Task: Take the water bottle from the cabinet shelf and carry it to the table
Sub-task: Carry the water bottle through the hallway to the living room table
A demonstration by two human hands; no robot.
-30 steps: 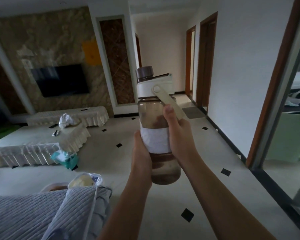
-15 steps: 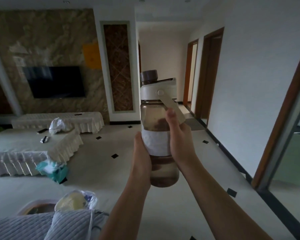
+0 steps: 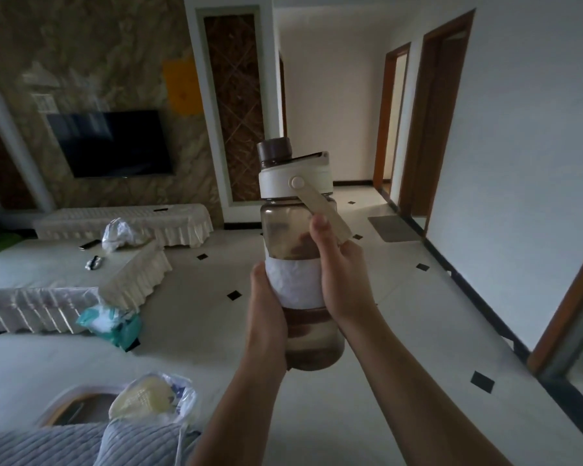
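A tall smoky-brown water bottle [image 3: 297, 227] with a white lid, brown cap and white sleeve is held upright in front of me, above the floor. My left hand [image 3: 266, 304] grips its left side around the sleeve. On the right side my right hand [image 3: 342, 270] wraps the sleeve, thumb up against the bottle and over the beige carry strap [image 3: 323, 210]. A low table [image 3: 48, 267] covered with a cream frilled cloth stands at the left, some way off. The cabinet shelf is out of view.
A plastic bag [image 3: 120, 232] and small items lie on the low table. A teal bag [image 3: 110, 326] sits on the floor by it. A grey quilted cushion [image 3: 64, 442] and bagged item [image 3: 148, 398] are bottom left. A wall-mounted TV [image 3: 111, 142], hallway doors and tiled floor lie ahead.
My view has swung right and slightly closer into the room; the low table and TV shifted in frame. Both hands keep the same hold on the bottle.
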